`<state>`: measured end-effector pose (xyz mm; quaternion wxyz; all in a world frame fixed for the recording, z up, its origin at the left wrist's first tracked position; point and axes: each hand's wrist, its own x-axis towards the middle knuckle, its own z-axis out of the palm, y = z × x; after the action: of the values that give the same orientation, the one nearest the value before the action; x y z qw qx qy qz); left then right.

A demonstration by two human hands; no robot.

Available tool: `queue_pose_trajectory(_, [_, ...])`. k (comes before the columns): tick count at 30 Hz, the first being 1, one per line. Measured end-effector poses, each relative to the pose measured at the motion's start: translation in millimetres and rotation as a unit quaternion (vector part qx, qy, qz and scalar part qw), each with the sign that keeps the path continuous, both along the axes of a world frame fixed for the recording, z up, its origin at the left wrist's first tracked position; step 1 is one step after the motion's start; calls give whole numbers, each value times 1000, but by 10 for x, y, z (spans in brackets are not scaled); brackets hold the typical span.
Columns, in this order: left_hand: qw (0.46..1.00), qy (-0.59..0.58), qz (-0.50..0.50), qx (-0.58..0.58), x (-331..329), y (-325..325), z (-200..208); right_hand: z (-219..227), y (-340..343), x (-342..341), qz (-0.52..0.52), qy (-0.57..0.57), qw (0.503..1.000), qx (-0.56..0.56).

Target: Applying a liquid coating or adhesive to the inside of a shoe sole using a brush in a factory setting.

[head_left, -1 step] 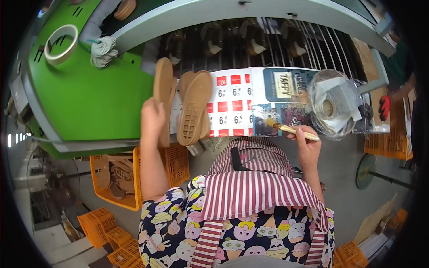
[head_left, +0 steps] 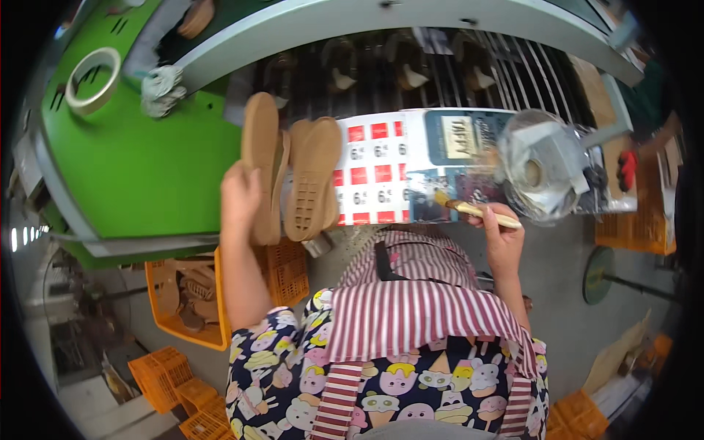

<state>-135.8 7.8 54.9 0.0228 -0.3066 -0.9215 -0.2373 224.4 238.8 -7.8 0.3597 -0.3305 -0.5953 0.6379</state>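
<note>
At the left end of the work surface, my left hand [head_left: 240,198] is closed on the edge of a tan shoe sole [head_left: 261,136], its fingers partly hidden. Right beside it lie more soles, among them one with a grid-patterned heel [head_left: 314,198]. A paintbrush [head_left: 484,213] with a pale handle is pinched in my right hand [head_left: 504,242]. Its dark-tipped bristles point left, over the printed sheet [head_left: 381,154] covering the surface. Near the brush stands a clear plastic-wrapped container [head_left: 541,172] with a round opening in its middle.
A green machine top [head_left: 154,169] on the left carries a tape roll [head_left: 94,81] and a bundle of cord [head_left: 163,89]. Behind the sheet, several shoes sit on a rack of metal rods [head_left: 513,73]. Orange crates [head_left: 187,334] stand below. A person's red-gloved hand [head_left: 627,170] shows at far right.
The sole in my left hand has turned slightly, showing more of its flat face. The whole view has shifted a little. The brush stays in my right hand.
</note>
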Motion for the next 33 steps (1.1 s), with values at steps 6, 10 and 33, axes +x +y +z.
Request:
queue_pose_trajectory(6, [867, -422, -140, 224, 399, 561, -222, -18, 484, 302, -135, -3, 988, 74])
queue_pose_trajectory(10, [851, -475, -185, 124, 621, 1154, -1178, -171, 895, 530, -230, -42, 961, 150])
queue_pose_trajectory(33, [431, -798, -141, 397, 1153, 1032, -980, -618, 1289, 776, -237, -159, 958, 32])
